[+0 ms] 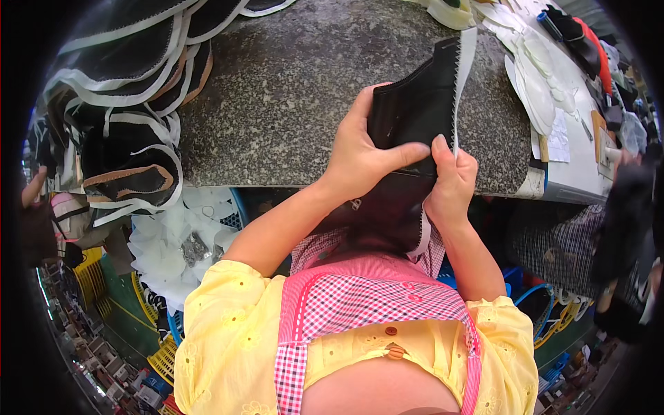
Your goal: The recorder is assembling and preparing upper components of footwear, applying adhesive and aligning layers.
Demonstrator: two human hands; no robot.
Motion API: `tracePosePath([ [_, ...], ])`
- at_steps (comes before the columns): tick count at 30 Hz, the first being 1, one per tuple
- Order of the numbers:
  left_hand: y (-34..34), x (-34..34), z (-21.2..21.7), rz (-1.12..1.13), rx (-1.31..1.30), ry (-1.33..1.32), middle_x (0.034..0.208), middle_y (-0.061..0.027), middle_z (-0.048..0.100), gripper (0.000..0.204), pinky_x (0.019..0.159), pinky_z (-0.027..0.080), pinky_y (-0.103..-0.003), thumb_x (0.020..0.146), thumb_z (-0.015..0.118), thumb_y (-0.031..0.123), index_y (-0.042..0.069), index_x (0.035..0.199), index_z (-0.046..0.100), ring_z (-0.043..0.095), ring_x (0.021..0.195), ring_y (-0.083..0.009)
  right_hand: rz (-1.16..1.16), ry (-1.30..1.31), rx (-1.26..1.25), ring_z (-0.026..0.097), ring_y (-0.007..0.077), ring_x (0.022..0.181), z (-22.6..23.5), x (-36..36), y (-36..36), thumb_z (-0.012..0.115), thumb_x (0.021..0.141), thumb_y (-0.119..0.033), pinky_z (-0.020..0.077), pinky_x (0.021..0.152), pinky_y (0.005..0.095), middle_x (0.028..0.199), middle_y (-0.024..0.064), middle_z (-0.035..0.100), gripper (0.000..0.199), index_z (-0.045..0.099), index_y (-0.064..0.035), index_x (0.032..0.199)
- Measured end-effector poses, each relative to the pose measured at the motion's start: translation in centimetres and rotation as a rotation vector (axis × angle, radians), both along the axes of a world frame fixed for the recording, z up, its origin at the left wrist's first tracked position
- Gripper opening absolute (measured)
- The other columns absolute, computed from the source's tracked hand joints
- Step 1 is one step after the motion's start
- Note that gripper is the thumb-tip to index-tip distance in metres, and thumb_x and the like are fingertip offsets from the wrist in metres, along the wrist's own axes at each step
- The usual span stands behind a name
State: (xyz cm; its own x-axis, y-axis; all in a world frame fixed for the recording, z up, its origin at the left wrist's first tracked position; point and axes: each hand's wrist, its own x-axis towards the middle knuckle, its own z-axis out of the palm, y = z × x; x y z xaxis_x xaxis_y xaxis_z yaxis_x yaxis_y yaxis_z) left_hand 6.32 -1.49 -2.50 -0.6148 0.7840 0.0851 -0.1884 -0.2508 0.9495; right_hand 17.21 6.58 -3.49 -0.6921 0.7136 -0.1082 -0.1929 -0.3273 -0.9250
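Observation:
A black leather boot upper (408, 114) lies over the front edge of the dark stone-topped table (277, 90), and its lower part hangs down toward my lap. A white tape strip (465, 76) runs along its zigzag right edge. My left hand (366, 149) is wrapped around the upper from the left, its thumb pressed across the front. At the right edge my right hand (451, 180) pinches the leather beside the tape, thumb pointing up. The fingertips behind the leather are hidden.
Several black uppers with white edging (131, 83) are piled at the left and hang over the table's edge. A basket of white pieces (180, 235) stands below. At the right, white cut pieces (536, 76) lie on a pale table. Another person's checked clothing (560, 242) shows at the right.

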Motion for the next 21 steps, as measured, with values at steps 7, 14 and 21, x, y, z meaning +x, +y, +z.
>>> tracePosePath([
  [7,1.0,0.5,-0.6,0.053,-0.034,-0.451,0.095,-0.007,0.057,0.037,0.074,0.047,-0.025,0.073,0.063,0.001,0.0,0.106,0.047,0.056,0.084,-0.0124,-0.023,0.086,-0.197,0.051,0.0052,0.062,0.5,-0.6,-0.2,0.054,0.086,-0.014,0.0416,0.056,0.0192,0.076,0.0,0.059,0.014,0.058,-0.0006,0.082],
  [14,1.4,0.2,-1.1,0.134,-0.022,-0.265,0.094,-0.0072,0.058,0.034,0.072,0.047,-0.025,0.073,0.061,-0.001,0.0,0.105,0.047,0.057,0.081,-0.0123,0.251,-0.024,-0.268,0.06,0.0138,0.074,0.1,-0.3,1.4,0.061,0.072,-0.001,0.0504,0.068,0.0271,0.087,0.0079,0.061,0.025,0.055,0.0028,0.097],
  [21,1.6,-0.3,-1.3,0.084,-0.063,-0.383,0.094,-0.0071,0.058,0.034,0.07,0.048,-0.025,0.072,0.061,-0.001,0.0,0.104,0.048,0.057,0.079,-0.0121,0.223,-0.024,-0.364,0.06,0.0146,0.077,0.4,-0.1,0.9,0.055,0.074,-0.001,0.0504,0.071,0.028,0.091,0.0091,0.06,0.026,0.052,0.0033,0.1],
])
